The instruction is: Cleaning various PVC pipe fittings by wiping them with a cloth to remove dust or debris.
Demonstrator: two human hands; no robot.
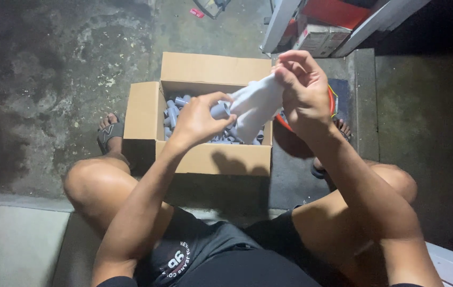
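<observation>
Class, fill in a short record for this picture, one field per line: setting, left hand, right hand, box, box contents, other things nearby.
Setting: a seated person above a stained concrete floor
Left hand: fingers pinch a short grey pipe fitting
Right hand: grips a white cloth pressed against the fitting
Box: an open cardboard box between the feet
Box contents: many more grey fittings
Nearby: a red-rimmed tub, mostly hidden behind the right hand

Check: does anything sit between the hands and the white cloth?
Nothing visible does. The right hand pinches the white cloth at its top, and the left hand holds a grey pipe fitting against it, above the open cardboard box.
</observation>
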